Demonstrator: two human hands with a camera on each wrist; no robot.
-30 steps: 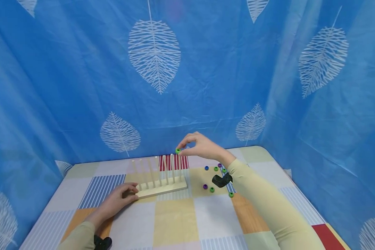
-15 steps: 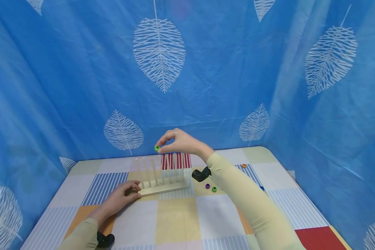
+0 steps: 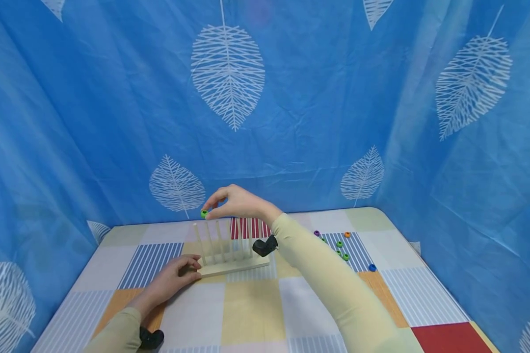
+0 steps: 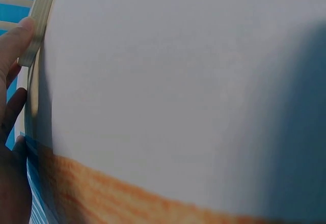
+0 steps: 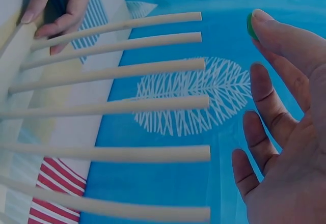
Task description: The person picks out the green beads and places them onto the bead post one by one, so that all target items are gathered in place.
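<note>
My right hand (image 3: pixel 238 202) pinches a green bead (image 3: pixel 204 214) between thumb and fingertips, above the left end of a wooden peg stand (image 3: pixel 236 267). Several thin upright pegs rise from the stand's pale base, and I see no beads on them. In the right wrist view the green bead (image 5: pixel 250 26) is partly covered by the thumb and sits apart from the peg tips. My left hand (image 3: pixel 174 278) grips the left end of the base. The left wrist view has its thumb (image 4: pixel 23 33) pressed on the base's edge.
Loose beads lie right of the stand: an orange one (image 3: pixel 347 235), a purple one (image 3: pixel 316 233), a blue one (image 3: pixel 372 267) and several green ones (image 3: pixel 346 257). A patchwork cloth (image 3: pixel 251 314) covers the table. Blue curtain (image 3: pixel 291 98) hangs behind and at both sides.
The right hand has travelled left over the pegs with the green bead, from the stand's right end to its left end. My left hand keeps its place on the base.
</note>
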